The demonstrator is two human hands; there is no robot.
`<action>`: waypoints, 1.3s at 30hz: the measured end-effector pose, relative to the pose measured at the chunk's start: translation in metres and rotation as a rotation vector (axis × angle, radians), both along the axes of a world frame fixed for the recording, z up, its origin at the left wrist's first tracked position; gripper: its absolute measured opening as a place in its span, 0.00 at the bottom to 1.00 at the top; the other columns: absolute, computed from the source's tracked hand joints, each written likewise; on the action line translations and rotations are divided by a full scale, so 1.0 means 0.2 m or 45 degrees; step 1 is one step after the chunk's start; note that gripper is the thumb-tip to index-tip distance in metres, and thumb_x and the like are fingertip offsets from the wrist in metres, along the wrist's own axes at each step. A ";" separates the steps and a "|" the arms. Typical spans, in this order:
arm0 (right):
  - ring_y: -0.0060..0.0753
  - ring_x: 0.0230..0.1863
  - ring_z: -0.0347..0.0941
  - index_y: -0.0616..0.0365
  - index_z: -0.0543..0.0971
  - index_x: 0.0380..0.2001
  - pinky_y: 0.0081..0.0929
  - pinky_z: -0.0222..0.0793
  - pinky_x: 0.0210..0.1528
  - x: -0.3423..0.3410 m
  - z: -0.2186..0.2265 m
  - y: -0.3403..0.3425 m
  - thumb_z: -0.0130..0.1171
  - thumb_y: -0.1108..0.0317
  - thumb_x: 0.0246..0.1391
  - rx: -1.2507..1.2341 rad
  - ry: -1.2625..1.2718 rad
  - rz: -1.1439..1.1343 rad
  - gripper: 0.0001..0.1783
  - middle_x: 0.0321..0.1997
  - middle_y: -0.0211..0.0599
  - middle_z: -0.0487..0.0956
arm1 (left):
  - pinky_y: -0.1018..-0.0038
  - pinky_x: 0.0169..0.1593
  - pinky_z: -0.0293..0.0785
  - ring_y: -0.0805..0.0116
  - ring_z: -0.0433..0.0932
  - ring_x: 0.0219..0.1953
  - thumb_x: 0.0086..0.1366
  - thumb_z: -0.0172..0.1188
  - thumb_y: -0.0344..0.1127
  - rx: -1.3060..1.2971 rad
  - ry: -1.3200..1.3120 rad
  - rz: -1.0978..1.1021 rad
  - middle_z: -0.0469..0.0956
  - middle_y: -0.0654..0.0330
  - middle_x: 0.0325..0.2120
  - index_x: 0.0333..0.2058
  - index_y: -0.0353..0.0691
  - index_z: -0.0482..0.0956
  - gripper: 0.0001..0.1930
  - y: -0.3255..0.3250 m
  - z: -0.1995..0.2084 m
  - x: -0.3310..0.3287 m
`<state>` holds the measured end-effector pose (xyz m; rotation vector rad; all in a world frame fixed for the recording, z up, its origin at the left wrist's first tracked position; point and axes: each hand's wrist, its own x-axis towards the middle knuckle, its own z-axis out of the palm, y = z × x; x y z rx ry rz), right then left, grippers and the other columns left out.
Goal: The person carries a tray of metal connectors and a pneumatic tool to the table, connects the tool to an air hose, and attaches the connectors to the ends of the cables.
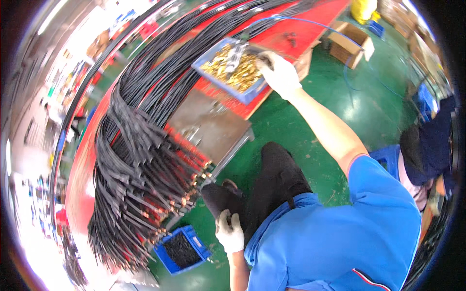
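My right hand (281,75), in a white glove, is at the right rim of a blue bin (224,88) on the red table. Its fingers are closed; a dark patch shows at them, too blurred to name. Gold-coloured metal fittings (218,65) fill the bin. A silvery tool (236,56) lies across them, near a thin blue hose (296,19). My left hand (230,235), also gloved in white, hangs by my left thigh. Its fingers are loosely bent and apart, with nothing visible in them. A large bundle of black cables (141,160) with copper-coloured ends droops over the table edge.
A bare metal plate (208,121) covers the near table corner. Below it, a blue bin (171,260) of small black pieces stands on the green floor (340,126). An open cardboard box (347,46) is beyond the table. At the far right is a seated person (429,140).
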<state>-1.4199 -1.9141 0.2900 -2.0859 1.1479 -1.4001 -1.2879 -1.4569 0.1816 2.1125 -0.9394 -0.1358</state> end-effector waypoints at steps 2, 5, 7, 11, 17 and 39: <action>0.37 0.47 0.83 0.61 0.80 0.53 0.30 0.77 0.52 0.10 -0.04 0.15 0.62 0.62 0.64 -0.116 0.042 0.025 0.18 0.47 0.47 0.84 | 0.59 0.48 0.80 0.47 0.83 0.41 0.62 0.67 0.30 -0.045 -0.090 0.021 0.84 0.47 0.40 0.46 0.37 0.82 0.13 0.07 0.05 0.06; 0.36 0.44 0.82 0.60 0.81 0.51 0.31 0.77 0.49 0.14 -0.08 0.34 0.63 0.64 0.63 -0.135 0.013 0.141 0.16 0.44 0.45 0.83 | 0.60 0.48 0.79 0.49 0.83 0.41 0.61 0.66 0.29 -0.095 -0.137 0.057 0.84 0.49 0.39 0.44 0.38 0.82 0.12 0.11 0.20 0.14; 0.41 0.40 0.82 0.57 0.83 0.46 0.33 0.78 0.46 0.20 -0.14 0.47 0.64 0.65 0.60 -0.232 0.065 0.191 0.13 0.40 0.44 0.83 | 0.61 0.48 0.78 0.52 0.83 0.39 0.62 0.65 0.28 -0.163 -0.127 0.090 0.84 0.50 0.38 0.42 0.37 0.83 0.10 0.12 0.27 0.19; 0.44 0.33 0.80 0.54 0.83 0.42 0.35 0.77 0.38 0.27 -0.25 0.73 0.65 0.66 0.58 -0.115 0.008 0.362 0.09 0.34 0.42 0.81 | 0.68 0.51 0.76 0.59 0.82 0.41 0.67 0.61 0.27 -0.184 -0.025 0.160 0.83 0.49 0.41 0.46 0.32 0.82 0.11 0.14 0.28 0.24; 0.55 0.38 0.81 0.56 0.83 0.41 0.48 0.76 0.43 0.18 -0.78 0.90 0.61 0.62 0.58 0.361 0.048 0.359 0.12 0.37 0.48 0.83 | 0.62 0.48 0.80 0.50 0.85 0.40 0.63 0.66 0.29 -0.071 0.121 -0.148 0.85 0.47 0.38 0.41 0.35 0.85 0.09 -0.08 0.02 0.15; 0.57 0.45 0.82 0.55 0.85 0.42 0.52 0.77 0.48 0.74 -1.79 0.67 0.62 0.61 0.59 0.256 0.977 1.636 0.13 0.46 0.47 0.85 | 0.63 0.39 0.82 0.57 0.84 0.35 0.49 0.73 0.33 -0.081 0.224 -1.087 0.83 0.59 0.34 0.42 0.42 0.85 0.19 -0.92 0.86 0.45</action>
